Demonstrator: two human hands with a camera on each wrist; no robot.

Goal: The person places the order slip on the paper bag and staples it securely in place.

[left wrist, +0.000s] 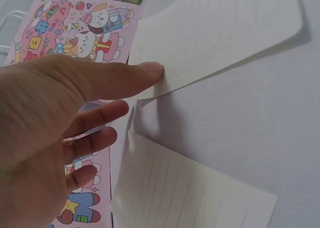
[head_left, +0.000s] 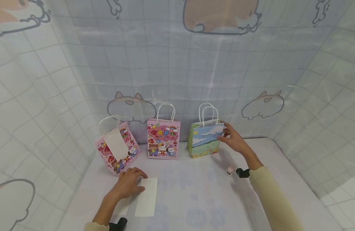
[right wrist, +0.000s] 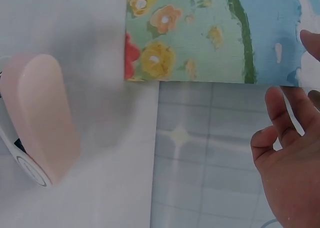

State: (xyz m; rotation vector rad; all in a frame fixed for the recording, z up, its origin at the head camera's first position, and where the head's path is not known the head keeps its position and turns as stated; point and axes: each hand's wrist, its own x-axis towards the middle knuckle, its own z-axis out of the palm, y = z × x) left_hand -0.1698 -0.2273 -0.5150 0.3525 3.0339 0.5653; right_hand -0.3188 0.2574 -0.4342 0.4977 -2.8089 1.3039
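With its thumb on a lined paper card (head_left: 147, 199), my left hand (head_left: 129, 183) pinches the card's edge, as the left wrist view shows close up. A second lined card (left wrist: 185, 188) lies below that hand, partly covered by it in the head view. My right hand (head_left: 233, 138) holds the right edge of a paper gift bag (head_left: 206, 139) with a sky-and-flower meadow print and white handles. Its thumb is on the front and the fingers reach behind. The bag stands upright near the back wall.
A pink cartoon gift bag (head_left: 163, 139) stands upright in the middle. Another pink bag (head_left: 134, 150) leans at the left, a blank white card (head_left: 116, 144) on its front. A small pink and white stapler (right wrist: 45, 118) lies beside my right wrist. Patterned sheets (head_left: 171, 64) enclose the table.
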